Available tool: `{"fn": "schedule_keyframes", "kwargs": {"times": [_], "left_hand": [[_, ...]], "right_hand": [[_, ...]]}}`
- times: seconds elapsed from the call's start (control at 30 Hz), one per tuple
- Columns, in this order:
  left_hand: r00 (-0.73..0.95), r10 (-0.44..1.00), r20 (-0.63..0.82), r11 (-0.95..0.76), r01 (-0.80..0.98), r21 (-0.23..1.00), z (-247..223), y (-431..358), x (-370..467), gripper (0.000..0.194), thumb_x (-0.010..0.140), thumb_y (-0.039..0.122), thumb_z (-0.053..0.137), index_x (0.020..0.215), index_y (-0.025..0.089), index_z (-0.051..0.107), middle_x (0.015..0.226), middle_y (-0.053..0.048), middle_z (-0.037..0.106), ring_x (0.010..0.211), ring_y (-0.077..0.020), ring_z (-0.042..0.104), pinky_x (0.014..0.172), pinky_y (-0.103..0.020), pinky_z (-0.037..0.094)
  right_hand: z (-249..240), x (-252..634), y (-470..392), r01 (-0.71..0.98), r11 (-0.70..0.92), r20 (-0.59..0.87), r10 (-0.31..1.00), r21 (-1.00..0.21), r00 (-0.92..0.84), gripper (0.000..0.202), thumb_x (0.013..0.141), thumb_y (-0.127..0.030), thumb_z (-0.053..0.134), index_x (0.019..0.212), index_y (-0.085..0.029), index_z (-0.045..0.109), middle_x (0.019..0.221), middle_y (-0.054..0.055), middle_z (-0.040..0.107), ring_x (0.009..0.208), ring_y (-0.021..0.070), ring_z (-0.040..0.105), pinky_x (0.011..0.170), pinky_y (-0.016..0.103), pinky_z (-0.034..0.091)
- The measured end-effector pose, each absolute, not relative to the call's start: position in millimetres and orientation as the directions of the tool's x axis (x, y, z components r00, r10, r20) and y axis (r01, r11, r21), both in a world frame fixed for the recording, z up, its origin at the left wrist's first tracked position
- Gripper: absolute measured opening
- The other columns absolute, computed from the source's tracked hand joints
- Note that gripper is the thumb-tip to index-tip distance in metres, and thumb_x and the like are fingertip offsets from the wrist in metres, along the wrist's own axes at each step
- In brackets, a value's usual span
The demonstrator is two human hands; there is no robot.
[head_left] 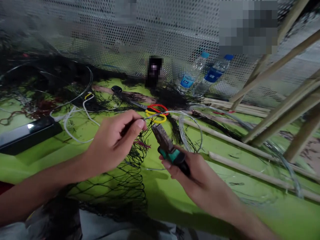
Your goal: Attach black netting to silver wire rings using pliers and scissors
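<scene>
Wire (185, 112) above littered green surface (165, 196); bottles (213, 75) near perforated panel (175, 36).

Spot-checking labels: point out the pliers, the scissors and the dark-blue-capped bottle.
Pliers (172, 154): head view, on the green part of the grip.
Scissors (150, 107): head view, on the red handle near the blades.
Dark-blue-capped bottle (213, 75): head view, on the label.

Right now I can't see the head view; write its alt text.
The left hand pinches a wire; the right hand holds pliers, their tip near the wire. Black netting spreads nearer the viewer over a green surface, with scissors and two bottles farther back.
</scene>
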State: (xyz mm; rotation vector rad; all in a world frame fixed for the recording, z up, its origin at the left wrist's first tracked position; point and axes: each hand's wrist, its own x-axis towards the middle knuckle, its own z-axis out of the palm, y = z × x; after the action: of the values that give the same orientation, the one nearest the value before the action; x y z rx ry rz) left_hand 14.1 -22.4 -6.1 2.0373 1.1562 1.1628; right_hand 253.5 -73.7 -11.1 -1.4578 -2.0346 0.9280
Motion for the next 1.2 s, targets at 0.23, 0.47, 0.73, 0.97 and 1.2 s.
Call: {"fn": "schedule_keyframes", "kwargs": {"times": [0.23, 0.47, 0.73, 0.97, 1.2], "left_hand": [[0.359, 0.689, 0.63, -0.689, 0.596, 0.413, 14.7, -26.8, 24.4, 0.019, 0.105, 0.017, 0.053, 0.088, 0.018, 0.059, 0.054, 0.012, 0.042, 0.043, -0.0046, 0.035, 0.047, -0.021, 0.028], [0.403, 0.717, 0.568, -0.687, 0.549, 0.477, 19.1, -22.6, 30.8, 0.017, 0.107, 0.02, 0.048, 0.091, 0.022, 0.053, 0.055, 0.011, 0.047, 0.041, -0.0065, 0.043, 0.045, -0.021, 0.032], [0.418, 0.777, 0.47, -0.628, 0.481, 0.612, 16.5, -19.9, 27.7, 0.016, 0.108, 0.021, 0.045, 0.096, 0.023, 0.055, 0.054, 0.011, 0.047, 0.038, -0.0075, 0.038, 0.043, -0.023, 0.03], [0.425, 0.774, 0.469, -0.63, 0.446, 0.636, 19.5, -21.3, 26.2, 0.018, 0.11, 0.023, 0.042, 0.096, 0.022, 0.053, 0.056, 0.011, 0.046, 0.042, -0.0067, 0.043, 0.046, -0.02, 0.035], [0.417, 0.739, 0.528, -0.673, 0.468, 0.573, 14.7, -23.4, 24.5, 0.014, 0.11, 0.022, 0.045, 0.099, 0.022, 0.055, 0.055, 0.012, 0.045, 0.04, -0.005, 0.04, 0.044, -0.02, 0.03]], "right_hand": [[-19.3, 240.3, -74.9, 0.637, 0.244, 0.07, 0.956, -0.731, -0.286, 0.019, 0.104, -0.036, 0.055, 0.096, -0.02, 0.06, 0.073, -0.001, 0.061, 0.06, 0.0119, 0.048, 0.053, 0.027, 0.034], [-25.4, 235.6, -69.9, 0.646, 0.267, 0.175, 0.963, -0.715, -0.204, 0.017, 0.104, -0.034, 0.053, 0.104, -0.019, 0.062, 0.067, -0.003, 0.058, 0.055, 0.0124, 0.045, 0.055, 0.028, 0.035], [-31.7, 234.7, -65.2, 0.687, 0.335, 0.28, 0.94, -0.645, -0.196, 0.015, 0.103, -0.031, 0.055, 0.111, -0.019, 0.061, 0.068, -0.004, 0.057, 0.053, 0.0129, 0.044, 0.054, 0.028, 0.037], [-32.5, 229.0, -66.4, 0.719, 0.338, 0.317, 0.933, -0.608, -0.171, 0.018, 0.103, -0.028, 0.056, 0.119, -0.02, 0.059, 0.083, 0.002, 0.068, 0.067, 0.0161, 0.06, 0.058, 0.028, 0.042], [-35.6, 226.3, -67.2, 0.716, 0.355, 0.334, 0.926, -0.601, -0.179, 0.02, 0.103, -0.029, 0.055, 0.121, -0.02, 0.059, 0.082, 0.002, 0.069, 0.065, 0.0165, 0.061, 0.058, 0.029, 0.044]]}}
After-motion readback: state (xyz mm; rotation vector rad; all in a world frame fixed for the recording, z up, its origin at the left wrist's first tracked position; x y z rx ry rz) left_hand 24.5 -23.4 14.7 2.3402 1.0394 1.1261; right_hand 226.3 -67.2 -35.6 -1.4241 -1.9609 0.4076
